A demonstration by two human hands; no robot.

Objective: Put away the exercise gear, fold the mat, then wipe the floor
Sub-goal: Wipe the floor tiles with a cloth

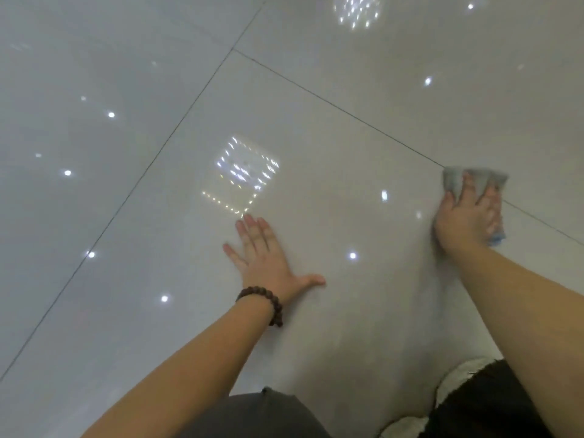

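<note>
1. My right hand (466, 216) presses a crumpled grey cloth with a blue edge (474, 181) onto the glossy pale tiled floor (316, 121); my fingers are spread and bent over the cloth, pinning it down, and its grey folds stick out ahead of my fingertips while a blue corner shows at the outer side of my hand.
2. The cloth lies right on a dark grout line that runs diagonally under that hand.
3. My right arm reaches forward nearly straight, the hand slightly blurred.
4. My left hand (268, 257) lies flat on the same tile, well to the left of the cloth, fingers straight and close together, thumb stretched out toward the right; it holds nothing.
5. A bracelet of dark brown wooden beads (262, 303) circles my left wrist, just behind the hand.
6. Just ahead of my left fingertips the floor mirrors a square cluster of small lights.
7. Below my arms, dark clothing shows at the bottom edge.
</note>
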